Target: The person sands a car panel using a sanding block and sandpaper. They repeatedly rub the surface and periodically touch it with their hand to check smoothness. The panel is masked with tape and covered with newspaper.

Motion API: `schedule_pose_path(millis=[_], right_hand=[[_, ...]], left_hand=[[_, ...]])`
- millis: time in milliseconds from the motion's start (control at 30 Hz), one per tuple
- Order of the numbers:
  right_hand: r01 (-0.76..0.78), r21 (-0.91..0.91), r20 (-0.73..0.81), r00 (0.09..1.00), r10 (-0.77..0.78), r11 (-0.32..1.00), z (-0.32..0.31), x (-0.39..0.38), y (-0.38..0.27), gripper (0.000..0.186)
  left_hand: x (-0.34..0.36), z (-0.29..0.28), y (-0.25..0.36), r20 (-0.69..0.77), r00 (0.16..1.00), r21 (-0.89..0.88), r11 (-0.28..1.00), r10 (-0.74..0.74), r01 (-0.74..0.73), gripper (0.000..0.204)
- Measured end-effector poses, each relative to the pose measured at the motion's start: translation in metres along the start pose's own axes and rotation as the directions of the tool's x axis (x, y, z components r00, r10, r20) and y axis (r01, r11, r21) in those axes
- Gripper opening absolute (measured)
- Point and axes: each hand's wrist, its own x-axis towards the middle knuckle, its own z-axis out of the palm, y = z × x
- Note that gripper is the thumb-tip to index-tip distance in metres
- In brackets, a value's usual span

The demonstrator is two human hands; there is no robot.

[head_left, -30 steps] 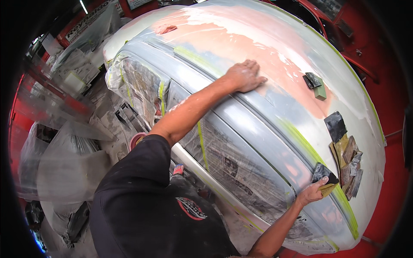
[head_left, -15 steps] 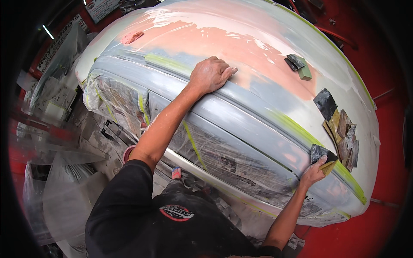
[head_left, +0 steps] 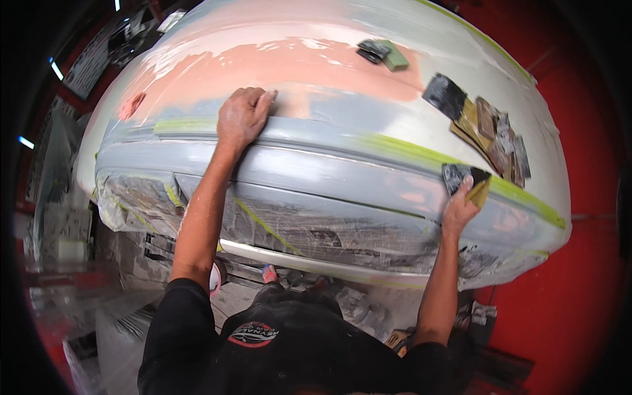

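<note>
My left hand presses on the primered car panel, fingers curled; whatever is beneath them is hidden. Farther right, my right hand grips folded black and yellow sanding sheets at the grooved silver edge strip. A pile of worn sanding pads and sheets lies just beyond it on the white area. A green block with dark pieces sits higher up on the salmon filler patch, and a pink lump lies to the left of my left hand.
Newspaper and plastic masking covers the body below the edge strip. Grimy plastic sheeting and boxes stand on the left. Below are my legs, a pink roll and scattered items. Red floor shows on the right.
My view has turned, so the car sits more level. My left hand has shifted leftward along the panel and its fingers are more curled. My right hand still grips the sheets.
</note>
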Motion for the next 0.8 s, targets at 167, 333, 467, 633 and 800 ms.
schedule_pose_path(millis=[167, 333, 467, 633, 800], right_hand=[[-0.014, -0.003, 0.025, 1.000, 0.014, 1.000, -0.009, 0.003, 0.004, 0.043], [0.002, 0.041, 0.015, 1.000, -0.003, 0.999, -0.005, 0.002, 0.019, 0.033], [0.062, -0.022, 0.013, 0.998, -0.062, 0.998, -0.002, 0.003, 0.012, 0.023], [-0.145, 0.141, -0.134, 0.977, 0.164, 0.979, -0.031, -0.001, -0.003, 0.024], [-0.012, -0.350, -0.242, 0.967, -0.078, 0.937, -0.107, -0.012, 0.028, 0.039]], left_hand=[[-0.003, 0.001, 0.006, -0.068, 0.985, -0.063, 0.984, 0.160, -0.165, 0.028], [-0.045, 0.008, 0.045, -0.090, 0.809, -0.059, 0.808, 0.581, -0.586, 0.023], [-0.097, 0.035, 0.123, 0.178, 0.616, -0.179, 0.640, 0.768, -0.747, 0.046], [-0.108, 0.075, 0.196, 0.351, 0.501, -0.182, 0.583, 0.791, -0.792, 0.065], [-0.105, 0.083, 0.213, 0.363, 0.532, -0.149, 0.612, 0.765, -0.777, 0.061]])
